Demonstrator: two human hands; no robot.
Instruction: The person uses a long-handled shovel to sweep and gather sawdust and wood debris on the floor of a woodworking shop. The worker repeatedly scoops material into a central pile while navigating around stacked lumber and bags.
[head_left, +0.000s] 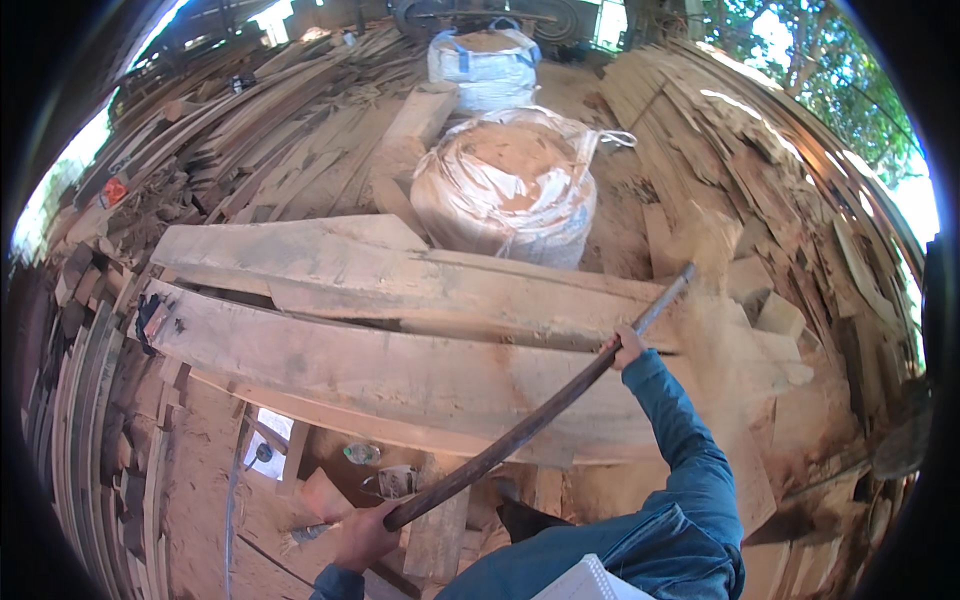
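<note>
Both my hands are closed round a long dark pole (520, 435) that slants across the view from lower left to upper right. My left hand (365, 537) grips its near end, low in the view. Farther up, my right hand (628, 347) wraps the pole close to its grey far part. Brown dust hangs around the far end, so I cannot make out what tool head, if any, is there. Under the pole lie two thick sawn planks, the nearer plank (330, 355) and the farther plank (430, 290), side by side.
Behind the planks stands a large white sack (565, 220) full of sawdust, with a second sack (480, 88) beyond it. Stacked boards (300, 90) line the left, and more boards (690, 130) the right. A plastic bottle (362, 454) lies near my left hand.
</note>
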